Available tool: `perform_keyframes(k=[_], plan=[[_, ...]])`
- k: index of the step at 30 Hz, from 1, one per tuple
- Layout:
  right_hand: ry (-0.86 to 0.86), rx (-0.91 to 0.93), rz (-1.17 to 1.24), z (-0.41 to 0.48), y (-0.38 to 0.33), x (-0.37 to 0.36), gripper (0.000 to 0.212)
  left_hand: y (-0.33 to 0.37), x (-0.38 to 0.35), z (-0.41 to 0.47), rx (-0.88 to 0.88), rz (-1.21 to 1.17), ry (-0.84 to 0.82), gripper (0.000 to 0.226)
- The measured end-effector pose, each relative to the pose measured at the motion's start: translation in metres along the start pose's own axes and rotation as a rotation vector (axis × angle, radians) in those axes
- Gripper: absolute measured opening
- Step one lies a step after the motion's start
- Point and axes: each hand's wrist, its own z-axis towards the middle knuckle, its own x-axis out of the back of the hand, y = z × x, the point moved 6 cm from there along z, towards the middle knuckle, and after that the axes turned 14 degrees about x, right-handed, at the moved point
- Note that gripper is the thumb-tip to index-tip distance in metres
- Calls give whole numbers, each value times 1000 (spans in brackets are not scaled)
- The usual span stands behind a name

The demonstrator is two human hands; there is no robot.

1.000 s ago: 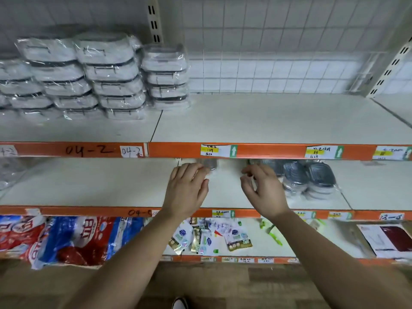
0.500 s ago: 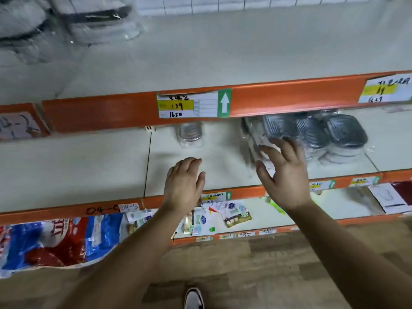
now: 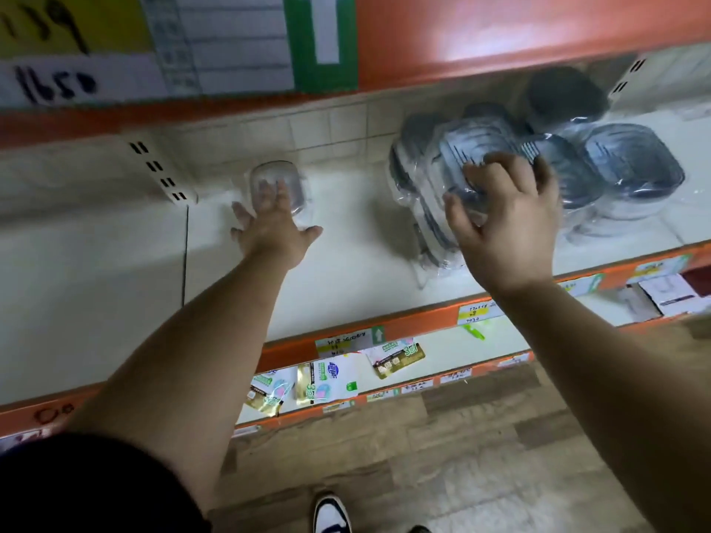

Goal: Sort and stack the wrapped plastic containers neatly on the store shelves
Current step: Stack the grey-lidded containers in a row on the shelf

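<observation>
under the orange rail (image 3: 500,36), on the middle shelf (image 3: 346,271): gathering step, by the look of it. left hand (image 3: 275,232) flat and spread, nothing clasped, fingertips at a small clear container (image 3: 275,182) standing alone near the back wall. right hand (image 3: 504,232) clawed over a wrapped pack of grey-lidded containers (image 3: 473,144) lying tilted just beside more wrapped packs (image 3: 631,175); cannot tell whether gripping the film or only resting on it. next, probably: closing both hands, drawing the loner and the tilted pack forward without slipping on the wrap, then setting them square with the rest. hard to make out: motion blur over both hands, contact at the fingertips, count of containers per pack. cut off: price label (image 3: 154,44) at top, far right of the shelf. dark pack (image 3: 561,98) at the back half hidden under the rail.
</observation>
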Motion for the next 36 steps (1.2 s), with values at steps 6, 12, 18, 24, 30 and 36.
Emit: perform_keyframes(k=[6, 12, 18, 24, 30, 36], plan=[[1, -73, -2, 6, -9, 10, 27, -1, 2, 21, 57, -205, 74, 73], [22, 26, -8, -12, -6, 17, 34, 2, 5, -1, 81, -195, 136, 65], [58, 75, 67, -61, -21, 46, 35, -10, 2, -62, -2, -199, 89, 57], [59, 73, 201, -87, -44, 101, 36, -30, 46, -162, -223, -367, 187, 49], [113, 99, 340, -105, -73, 174, 37, -43, 129, -259, -342, -433, 280, 51], [268, 258, 417, -96, -100, 251, 38, -58, 205, -333, -487, -436, 307, 56]])
